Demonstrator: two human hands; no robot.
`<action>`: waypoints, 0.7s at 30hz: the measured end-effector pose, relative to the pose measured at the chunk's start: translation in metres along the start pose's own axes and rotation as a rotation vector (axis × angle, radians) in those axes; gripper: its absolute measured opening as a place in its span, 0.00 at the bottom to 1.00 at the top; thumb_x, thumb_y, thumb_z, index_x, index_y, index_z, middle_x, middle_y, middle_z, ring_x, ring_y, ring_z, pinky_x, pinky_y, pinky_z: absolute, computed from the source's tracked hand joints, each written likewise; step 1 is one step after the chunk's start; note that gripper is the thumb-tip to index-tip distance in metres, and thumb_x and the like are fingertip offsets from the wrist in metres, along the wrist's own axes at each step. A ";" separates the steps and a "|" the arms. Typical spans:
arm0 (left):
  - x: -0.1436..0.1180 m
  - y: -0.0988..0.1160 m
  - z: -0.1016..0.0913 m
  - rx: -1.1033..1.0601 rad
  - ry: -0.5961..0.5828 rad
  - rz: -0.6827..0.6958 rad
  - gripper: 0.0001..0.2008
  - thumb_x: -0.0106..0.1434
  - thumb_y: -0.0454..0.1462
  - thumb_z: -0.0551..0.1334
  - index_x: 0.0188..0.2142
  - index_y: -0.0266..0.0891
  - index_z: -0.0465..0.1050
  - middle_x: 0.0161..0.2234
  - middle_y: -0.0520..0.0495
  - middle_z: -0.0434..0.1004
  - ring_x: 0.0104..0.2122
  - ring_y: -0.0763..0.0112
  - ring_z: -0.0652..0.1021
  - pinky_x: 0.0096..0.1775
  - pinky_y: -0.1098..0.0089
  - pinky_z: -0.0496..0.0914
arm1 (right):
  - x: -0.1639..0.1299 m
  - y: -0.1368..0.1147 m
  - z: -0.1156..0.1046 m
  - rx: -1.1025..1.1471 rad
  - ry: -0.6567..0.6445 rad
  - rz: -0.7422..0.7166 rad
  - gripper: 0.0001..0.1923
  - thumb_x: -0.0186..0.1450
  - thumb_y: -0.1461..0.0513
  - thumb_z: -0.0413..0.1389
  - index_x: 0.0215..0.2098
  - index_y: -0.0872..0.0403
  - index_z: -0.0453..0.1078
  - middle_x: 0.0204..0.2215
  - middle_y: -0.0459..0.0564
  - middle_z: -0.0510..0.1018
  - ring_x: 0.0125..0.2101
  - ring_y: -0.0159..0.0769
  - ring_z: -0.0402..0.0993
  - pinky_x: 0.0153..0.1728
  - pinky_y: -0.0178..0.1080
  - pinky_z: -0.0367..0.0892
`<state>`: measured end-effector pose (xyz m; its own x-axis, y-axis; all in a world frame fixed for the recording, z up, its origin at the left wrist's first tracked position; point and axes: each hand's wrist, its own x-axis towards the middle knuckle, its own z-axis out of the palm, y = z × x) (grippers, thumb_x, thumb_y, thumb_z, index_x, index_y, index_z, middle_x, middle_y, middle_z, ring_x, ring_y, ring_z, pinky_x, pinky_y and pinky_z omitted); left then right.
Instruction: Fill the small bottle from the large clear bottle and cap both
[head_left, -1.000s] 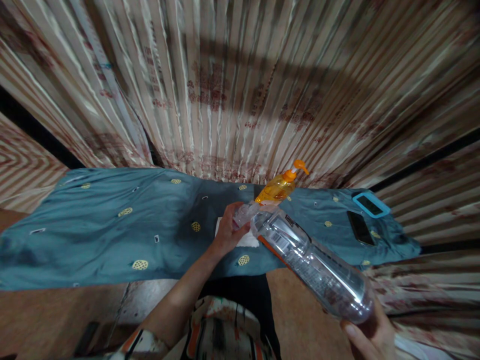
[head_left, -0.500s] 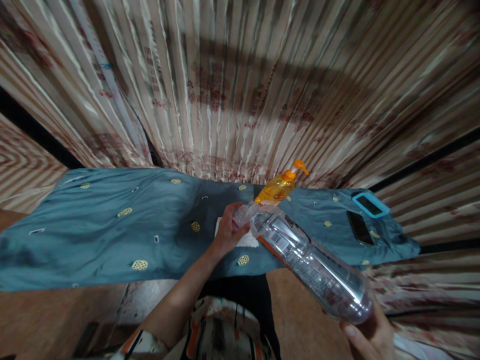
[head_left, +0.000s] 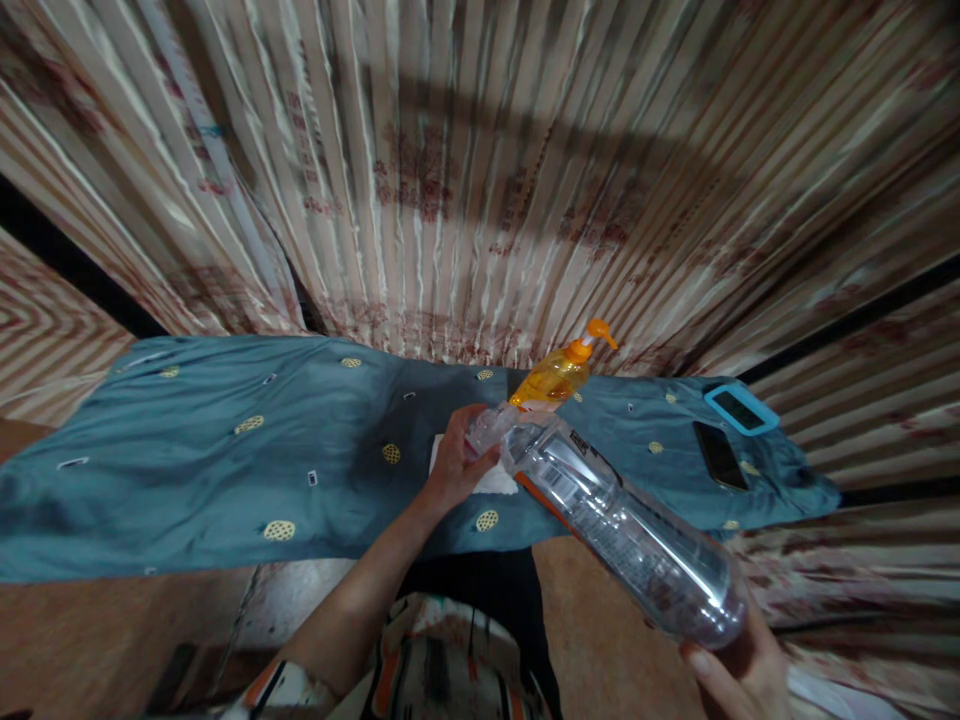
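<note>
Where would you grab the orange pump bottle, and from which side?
I'd likely grip the orange pump bottle around its body, below the collar, coming from the person's right. The body is wider than the pump's slim neck, while the left hand and clear bottle crowd its near side.

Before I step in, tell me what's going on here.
A person has a large clear bottle slanted between two hands. The right hand supports its base, while the left hand grips a small clear plastic piece at its neck end; whether the two are joined, I can't tell. Just beyond is an orange pump bottle. A white sheet lies below the left hand on the teal cloth, with a dark phone off to the right.
</note>
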<state>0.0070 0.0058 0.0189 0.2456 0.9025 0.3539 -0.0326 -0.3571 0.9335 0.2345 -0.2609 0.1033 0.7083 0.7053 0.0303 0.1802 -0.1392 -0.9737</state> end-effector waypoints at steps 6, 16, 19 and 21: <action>-0.001 -0.002 0.001 -0.019 0.005 -0.003 0.33 0.64 0.52 0.73 0.62 0.42 0.68 0.59 0.36 0.77 0.59 0.48 0.80 0.63 0.48 0.74 | 0.000 0.002 -0.001 0.037 0.004 0.004 0.47 0.55 0.43 0.74 0.66 0.52 0.68 0.59 0.62 0.82 0.59 0.62 0.77 0.56 0.50 0.70; -0.001 0.000 0.002 -0.021 0.008 -0.016 0.32 0.64 0.51 0.73 0.62 0.43 0.69 0.58 0.37 0.77 0.58 0.49 0.80 0.61 0.50 0.74 | 0.005 0.014 -0.011 -0.040 -0.037 -0.047 0.46 0.60 0.41 0.71 0.68 0.53 0.67 0.60 0.62 0.80 0.59 0.59 0.78 0.55 0.47 0.72; 0.000 0.002 0.001 -0.007 0.009 -0.024 0.32 0.64 0.51 0.74 0.62 0.43 0.70 0.58 0.38 0.78 0.58 0.49 0.80 0.62 0.49 0.74 | 0.005 0.012 -0.011 -0.037 -0.033 -0.050 0.46 0.60 0.41 0.70 0.68 0.53 0.66 0.62 0.63 0.80 0.60 0.61 0.77 0.55 0.48 0.73; 0.000 0.003 0.001 -0.012 0.009 -0.031 0.32 0.64 0.51 0.74 0.62 0.43 0.70 0.58 0.38 0.78 0.58 0.49 0.80 0.62 0.49 0.74 | 0.004 0.010 -0.010 -0.040 -0.032 -0.049 0.47 0.60 0.40 0.70 0.69 0.53 0.67 0.61 0.63 0.80 0.60 0.62 0.78 0.54 0.50 0.74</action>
<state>0.0078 0.0043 0.0212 0.2383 0.9152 0.3250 -0.0366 -0.3260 0.9447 0.2460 -0.2662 0.0960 0.6758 0.7337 0.0698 0.2415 -0.1310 -0.9615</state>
